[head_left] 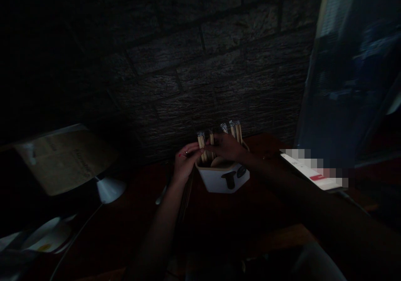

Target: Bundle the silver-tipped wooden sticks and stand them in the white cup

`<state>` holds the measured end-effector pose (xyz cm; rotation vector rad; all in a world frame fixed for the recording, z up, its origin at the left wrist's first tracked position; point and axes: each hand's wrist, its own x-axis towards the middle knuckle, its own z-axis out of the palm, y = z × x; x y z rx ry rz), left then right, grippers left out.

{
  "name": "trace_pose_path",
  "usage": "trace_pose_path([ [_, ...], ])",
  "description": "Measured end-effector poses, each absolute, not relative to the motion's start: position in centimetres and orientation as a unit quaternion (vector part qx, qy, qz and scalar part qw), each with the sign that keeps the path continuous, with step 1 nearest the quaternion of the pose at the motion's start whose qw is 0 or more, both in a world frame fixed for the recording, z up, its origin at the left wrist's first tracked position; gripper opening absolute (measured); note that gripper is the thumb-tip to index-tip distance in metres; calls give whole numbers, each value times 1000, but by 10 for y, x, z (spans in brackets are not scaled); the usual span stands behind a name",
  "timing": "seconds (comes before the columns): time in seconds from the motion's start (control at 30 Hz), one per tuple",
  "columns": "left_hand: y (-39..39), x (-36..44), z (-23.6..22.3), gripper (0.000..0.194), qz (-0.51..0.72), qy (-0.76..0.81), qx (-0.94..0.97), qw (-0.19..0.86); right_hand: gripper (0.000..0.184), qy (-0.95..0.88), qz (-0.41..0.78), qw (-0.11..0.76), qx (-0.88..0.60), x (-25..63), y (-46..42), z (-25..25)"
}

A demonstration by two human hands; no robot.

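Note:
A white container [219,181] with dark shapes on its front stands on the table near the stone wall. Pale wooden chopsticks in clear wrappers stick up out of it, some at the back right [232,128]. At its left rim my left hand [185,160] is closed on a small bundle of wrapped chopsticks [201,141]. My right hand [228,147] reaches over the container, its fingers pinching another wrapped pair [211,138]. Both hands nearly meet above the opening. The picture is dark, and fingertips are partly hidden.
A dark stone wall [200,72] rises behind the table [194,214]. To the left are a brown paper bag [62,160], a white cone-shaped object [109,190] and a cable [78,235]. A lit screen [308,172] lies at right, near a glass pane [341,84].

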<state>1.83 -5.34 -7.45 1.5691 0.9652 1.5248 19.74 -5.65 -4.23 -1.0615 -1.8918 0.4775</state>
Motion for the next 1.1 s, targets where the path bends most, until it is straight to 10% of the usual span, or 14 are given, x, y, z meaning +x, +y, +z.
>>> trace_pose_path([
  [1.1, -52, 21, -81, 30, 621, 386, 599, 325, 17, -703, 349, 534, -313, 197, -52, -51],
])
